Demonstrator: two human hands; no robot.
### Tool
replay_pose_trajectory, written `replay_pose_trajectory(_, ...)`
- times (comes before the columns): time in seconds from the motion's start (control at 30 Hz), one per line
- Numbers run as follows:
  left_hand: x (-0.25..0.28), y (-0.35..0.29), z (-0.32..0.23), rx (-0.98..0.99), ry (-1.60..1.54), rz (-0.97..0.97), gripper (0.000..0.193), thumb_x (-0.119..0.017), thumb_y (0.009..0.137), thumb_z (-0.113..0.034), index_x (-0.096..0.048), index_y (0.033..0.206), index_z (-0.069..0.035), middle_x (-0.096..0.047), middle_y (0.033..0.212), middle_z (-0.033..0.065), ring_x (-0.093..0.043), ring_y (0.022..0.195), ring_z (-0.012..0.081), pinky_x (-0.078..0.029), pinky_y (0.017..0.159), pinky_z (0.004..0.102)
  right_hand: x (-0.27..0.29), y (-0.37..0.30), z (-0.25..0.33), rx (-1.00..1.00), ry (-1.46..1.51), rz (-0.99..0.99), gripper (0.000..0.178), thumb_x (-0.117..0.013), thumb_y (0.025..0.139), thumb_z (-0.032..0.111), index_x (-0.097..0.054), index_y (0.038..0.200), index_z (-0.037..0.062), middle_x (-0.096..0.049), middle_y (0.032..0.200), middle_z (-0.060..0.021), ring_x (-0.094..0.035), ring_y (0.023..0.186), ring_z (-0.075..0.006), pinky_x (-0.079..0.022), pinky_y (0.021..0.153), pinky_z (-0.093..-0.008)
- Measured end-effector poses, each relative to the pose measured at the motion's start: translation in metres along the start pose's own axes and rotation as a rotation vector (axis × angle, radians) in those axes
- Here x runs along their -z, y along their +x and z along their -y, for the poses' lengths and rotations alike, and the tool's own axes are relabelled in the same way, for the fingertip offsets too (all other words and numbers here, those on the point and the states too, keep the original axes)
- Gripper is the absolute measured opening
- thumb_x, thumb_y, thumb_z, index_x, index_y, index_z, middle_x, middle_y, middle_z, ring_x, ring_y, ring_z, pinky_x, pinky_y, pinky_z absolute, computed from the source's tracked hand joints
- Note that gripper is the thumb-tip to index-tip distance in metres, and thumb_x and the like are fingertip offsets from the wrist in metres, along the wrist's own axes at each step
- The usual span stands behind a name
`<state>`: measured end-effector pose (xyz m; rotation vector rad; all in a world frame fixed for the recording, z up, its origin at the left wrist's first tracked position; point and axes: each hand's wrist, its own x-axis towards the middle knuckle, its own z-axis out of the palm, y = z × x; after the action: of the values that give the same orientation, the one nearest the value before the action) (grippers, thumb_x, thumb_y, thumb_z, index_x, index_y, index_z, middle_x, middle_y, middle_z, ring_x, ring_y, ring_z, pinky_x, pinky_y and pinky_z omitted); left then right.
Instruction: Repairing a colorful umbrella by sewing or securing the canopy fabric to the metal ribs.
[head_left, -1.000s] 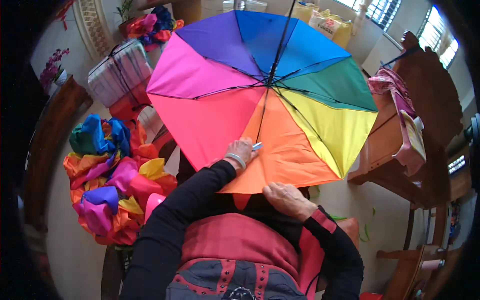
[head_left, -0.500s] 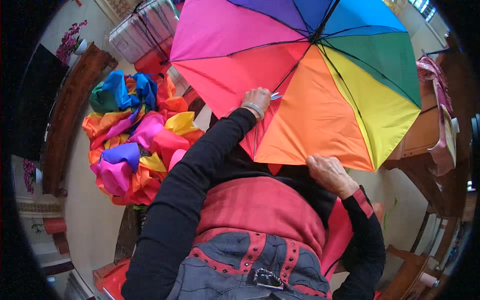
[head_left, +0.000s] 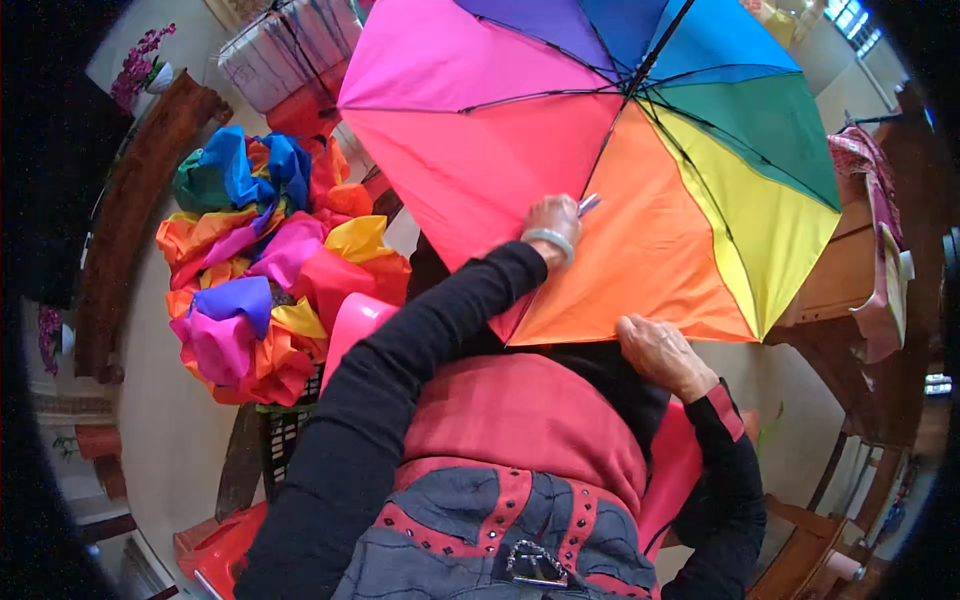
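Note:
An opened rainbow umbrella [head_left: 640, 265] spreads before me, its black ribs and shaft showing. My left hand [head_left: 553, 222], with a pale bangle at the wrist, is closed around thread snips [head_left: 589, 205]; only their bright metal tips stick out. The tips lie by the rib between the red and orange panels, and I cannot see whether they touch thread or cloth. At the near edge of the orange panel, my right hand [head_left: 660, 352] pinches the hem between thumb and fingers. Red cloth covers my lap.
To my left, bunched multicoloured cloth [head_left: 235, 310] heaps over a black crate [head_left: 280, 445]. A red plastic stool [head_left: 225, 550] stands near it. Farther off are a wrapped bundle [head_left: 290, 60], a wooden cabinet [head_left: 140, 210] and, on the right, wooden furniture with draped cloth [head_left: 880, 290].
My left hand has moved right and slightly nearer along the rib with the snips, whose tips look closer together. The umbrella has shifted a little; my right hand keeps its hem grip.

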<state>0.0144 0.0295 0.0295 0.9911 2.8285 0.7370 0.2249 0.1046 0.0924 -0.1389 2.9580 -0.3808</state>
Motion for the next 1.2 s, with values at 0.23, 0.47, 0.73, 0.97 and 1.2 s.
replay_pose_trajectory(0.23, -0.019, -0.006, 0.025, -0.029, 0.079, -0.044, 0.017, -0.046, 0.076, -0.014, -0.059, 0.072, -0.005, -0.059, 0.072, 0.0162, -0.059, 0.066, 0.0308, -0.048, 0.055, 0.0409, 0.009, -0.006, -0.019, 0.066, 0.191, -0.251, 0.006, -0.044, 0.075, 0.005, -0.045, 0.08, 0.0026, -0.048, 0.063, -0.0113, -0.05, 0.055, -0.0258, -0.04, 0.049, -0.0328)
replay_pose_trajectory(0.47, -0.027, -0.019, 0.026, -0.017, 0.088, -0.041, 0.016, -0.049, 0.075, -0.016, -0.059, 0.071, -0.005, -0.059, 0.071, 0.0162, -0.059, 0.066, 0.031, -0.048, 0.054, 0.0413, 0.167, -0.009, -0.041, -0.283, 0.645, -1.243, 0.017, -0.042, 0.086, 0.016, -0.051, 0.094, 0.0029, -0.054, 0.071, -0.0053, -0.052, 0.057, -0.012, -0.043, 0.052, -0.0228)
replay_pose_trajectory(0.73, -0.036, -0.016, 0.037, 0.093, -0.209, -0.074, 0.014, -0.055, 0.069, -0.015, -0.055, 0.066, -0.002, -0.057, 0.06, 0.0155, -0.057, 0.051, 0.0256, -0.045, 0.045, 0.0367, 0.035, 0.119, -0.077, -0.118, 0.37, -0.819, 0.015, -0.05, 0.077, 0.019, -0.054, 0.079, 0.004, -0.051, 0.064, -0.0065, -0.051, 0.054, -0.0166, -0.042, 0.044, -0.0272)
replay_pose_trajectory(0.97, -0.017, -0.009, 0.03, 0.419, -0.802, 0.161, 0.014, -0.048, 0.072, -0.011, -0.052, 0.061, -0.003, -0.051, 0.048, 0.0072, -0.05, 0.037, 0.0156, -0.039, 0.034, 0.0285, -0.058, 0.163, -0.062, -0.347, 0.217, -0.681, 0.015, -0.051, 0.073, 0.015, -0.055, 0.067, 0.0023, -0.056, 0.067, -0.0181, -0.056, 0.063, -0.0333, -0.045, 0.055, -0.0422)
replay_pose_trajectory(1.2, -0.014, -0.002, 0.032, 0.534, -0.889, 0.302, 0.012, -0.049, 0.077, -0.012, -0.053, 0.069, -0.004, -0.054, 0.054, 0.0045, -0.046, 0.038, 0.0098, -0.031, 0.032, 0.0204, -0.062, 0.173, -0.051, -0.611, 0.172, -0.68, 0.014, -0.044, 0.074, 0.011, -0.055, 0.068, 0.0036, -0.057, 0.067, -0.0177, -0.057, 0.066, -0.0344, -0.046, 0.053, -0.0419)
